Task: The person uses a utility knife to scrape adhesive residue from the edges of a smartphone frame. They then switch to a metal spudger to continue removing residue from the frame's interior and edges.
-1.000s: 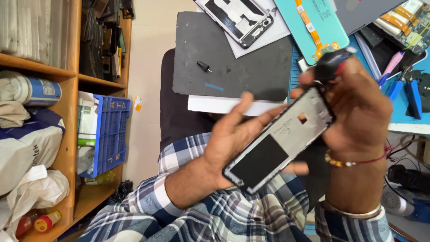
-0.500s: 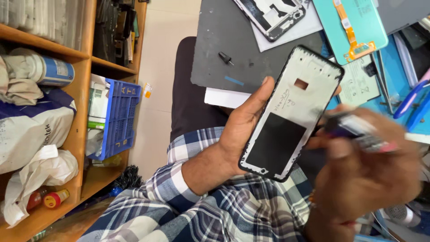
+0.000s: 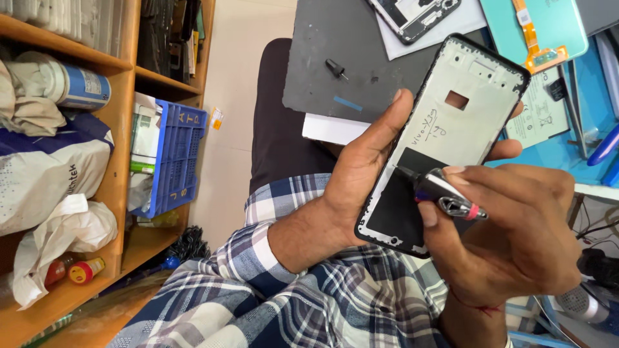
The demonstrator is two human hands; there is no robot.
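L hand (image 3: 361,174): fingers wrapped round phone frame (image 3: 445,135), tilted, held above lap
R hand (image 3: 509,232): fingers pinch small screwdriver (image 3: 438,190), tip touching frame's dark lower part
Behind: grey mat (image 3: 342,58) on counter

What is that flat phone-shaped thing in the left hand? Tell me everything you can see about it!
The phone frame is a thin flat panel with a black rim and rounded corners. Its upper part is pale, with a small rectangular hole and some handwriting; its lower part is black. It is held tilted, top end toward the desk. The left hand grips its edges, thumb along one side, fingertips showing past the other. The pen-like tool in the right hand touches it with its tip.
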